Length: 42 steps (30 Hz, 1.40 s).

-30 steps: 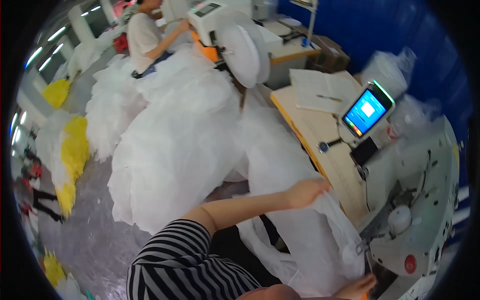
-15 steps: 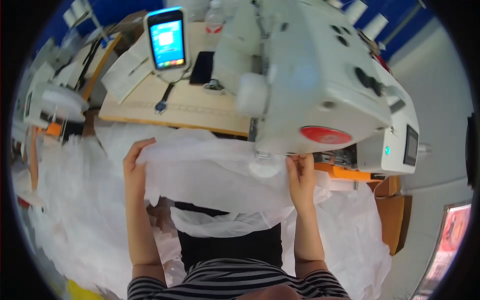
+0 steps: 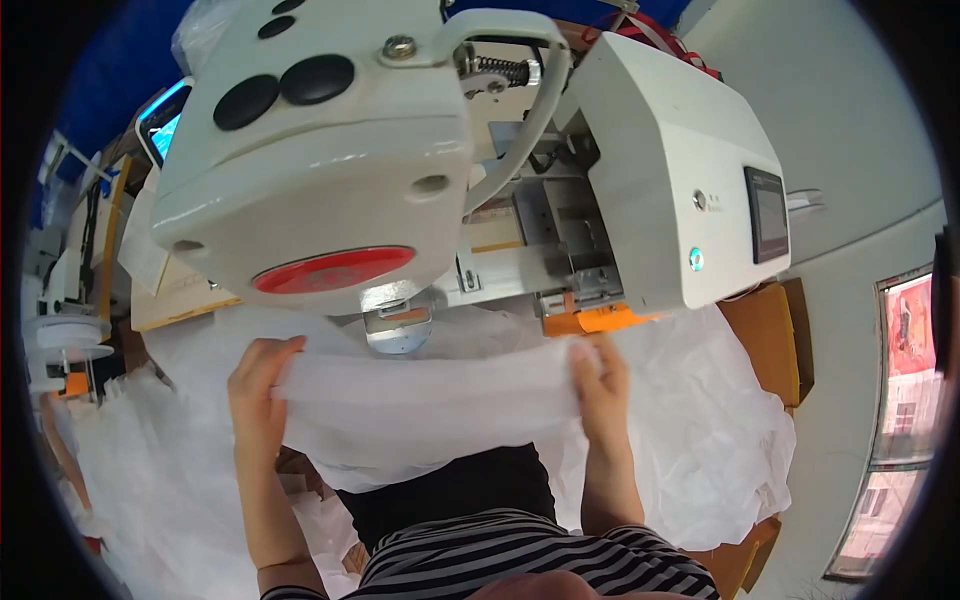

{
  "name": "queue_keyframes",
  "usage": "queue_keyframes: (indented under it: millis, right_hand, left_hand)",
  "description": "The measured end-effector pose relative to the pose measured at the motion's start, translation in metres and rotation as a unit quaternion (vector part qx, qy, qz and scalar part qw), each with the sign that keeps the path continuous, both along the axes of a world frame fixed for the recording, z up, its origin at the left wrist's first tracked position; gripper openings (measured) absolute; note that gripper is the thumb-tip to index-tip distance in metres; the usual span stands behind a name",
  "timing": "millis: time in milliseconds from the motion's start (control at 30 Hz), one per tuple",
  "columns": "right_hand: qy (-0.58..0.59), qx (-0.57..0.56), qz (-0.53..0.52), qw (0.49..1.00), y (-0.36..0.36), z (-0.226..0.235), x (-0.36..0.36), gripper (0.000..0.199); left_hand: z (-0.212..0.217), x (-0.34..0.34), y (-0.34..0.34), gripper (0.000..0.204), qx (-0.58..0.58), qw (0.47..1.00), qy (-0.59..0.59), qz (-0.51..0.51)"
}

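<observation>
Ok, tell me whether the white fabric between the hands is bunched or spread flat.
Bunched: the fabric is gathered into a taut band between left hand and right hand.

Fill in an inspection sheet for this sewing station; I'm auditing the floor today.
Surface: wooden table, mostly hidden by the machine.
Job's things: white fabric stretched in front of the white sewing machine.
Clutter: more white fabric heaped at both sides; cardboard box on the right.
Hands: left hand and right hand each grip the fabric.
Cables: nothing seen.
Surroundings: lit phone screen, blue wall, pale floor.
</observation>
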State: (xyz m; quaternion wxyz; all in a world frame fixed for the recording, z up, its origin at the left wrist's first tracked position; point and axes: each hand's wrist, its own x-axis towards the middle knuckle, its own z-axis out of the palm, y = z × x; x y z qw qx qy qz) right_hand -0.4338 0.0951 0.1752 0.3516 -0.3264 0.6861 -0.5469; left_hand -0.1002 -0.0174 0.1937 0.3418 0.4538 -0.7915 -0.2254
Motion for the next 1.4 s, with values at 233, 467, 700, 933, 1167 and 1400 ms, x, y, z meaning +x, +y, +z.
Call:
queue_keyframes:
  millis: [233,467,700,933,1167,1400]
  right_hand:
    - [0.631,-0.039,-0.079,0.771,-0.031,-0.009,-0.035,0.010]
    - [0.672,-0.109,-0.081,0.728,-0.036,-0.012,-0.025,0.014]
    - [0.693,-0.018,-0.135,0.707,-0.042,-0.017,-0.029,0.020]
    - [0.719,-0.032,-0.064,0.691,-0.059,-0.018,-0.024,0.026]
    - [0.678,-0.206,-0.067,0.703,-0.052,-0.059,-0.061,0.030]
    - [0.569,-0.213,-0.069,0.791,-0.095,-0.091,0.002,0.030]
  left_hand:
    - [-0.031,-0.034,-0.003,0.022,0.010,0.997,0.070,0.043]
    - [-0.032,-0.021,-0.009,0.019,-0.004,0.991,0.102,0.083]
    - [-0.049,-0.030,-0.012,0.018,-0.007,0.993,0.115,0.033]
    - [-0.055,0.017,-0.009,0.024,0.067,0.996,0.039,0.048]
    - [-0.023,0.334,0.098,0.073,-0.155,0.758,-0.336,0.537]
    - [-0.038,0.520,0.239,0.020,0.125,0.579,-0.452,0.667]
